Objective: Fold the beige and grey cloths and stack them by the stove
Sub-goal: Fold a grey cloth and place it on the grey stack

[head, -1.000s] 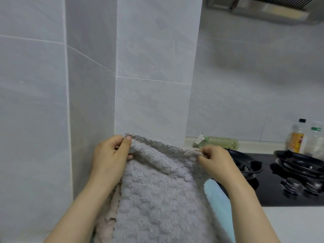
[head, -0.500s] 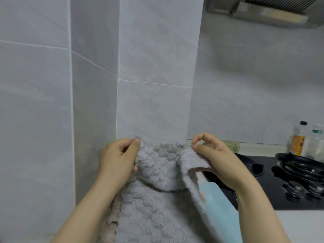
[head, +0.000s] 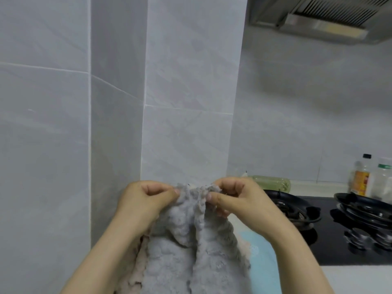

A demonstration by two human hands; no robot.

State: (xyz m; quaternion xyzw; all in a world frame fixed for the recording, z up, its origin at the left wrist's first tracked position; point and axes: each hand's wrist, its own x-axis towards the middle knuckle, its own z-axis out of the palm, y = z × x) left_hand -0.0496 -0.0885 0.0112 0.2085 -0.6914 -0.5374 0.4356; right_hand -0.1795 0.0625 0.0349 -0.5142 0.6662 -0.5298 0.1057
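A fluffy grey cloth hangs in front of me, doubled lengthwise with a crease down its middle. My left hand pinches its top left corner. My right hand pinches the top right corner, held right next to the left one. Behind the grey cloth, a strip of the beige cloth shows at its lower left edge. The black stove lies to the right.
A light blue cloth lies on the white counter beside the stove. Black pan supports sit on the burners. A green bottle lies by the wall; two upright bottles stand at far right. Tiled wall close ahead.
My right hand moved left, bringing its corner of the grey cloth up against the corner in my left hand. The cloth went from spread wide to doubled.
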